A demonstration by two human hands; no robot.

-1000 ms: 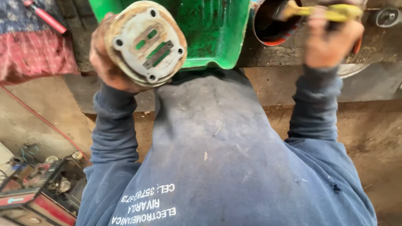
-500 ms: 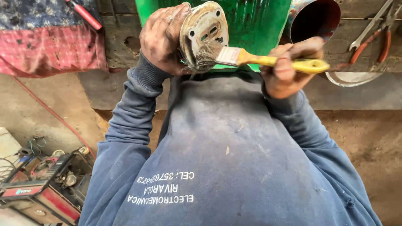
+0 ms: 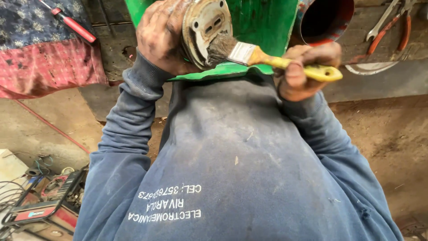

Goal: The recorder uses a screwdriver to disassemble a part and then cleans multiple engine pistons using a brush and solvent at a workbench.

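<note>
My left hand [image 3: 162,38], dirty with grease, grips a round metal motor end cover [image 3: 206,27] with bolt holes and slots, held up over a green plastic tub [image 3: 263,27]. My right hand [image 3: 303,69] is closed around the yellow handle of a paintbrush [image 3: 272,58]. The brush's dark bristles press against the face of the cover. Both arms are in blue sweatshirt sleeves, and the sweatshirt fills the lower middle of the view.
A red-rimmed round can [image 3: 325,20] stands right of the tub. Pliers and a wrench [image 3: 392,27] lie at the top right beside a metal lid. A red-handled screwdriver [image 3: 71,24] rests on patterned cloth [image 3: 44,53]. A red machine with wires [image 3: 40,205] sits on the floor, lower left.
My right hand came down from the can with the brush and put the bristles on the cover. The left hand turned the cover and holds it higher over the tub.
</note>
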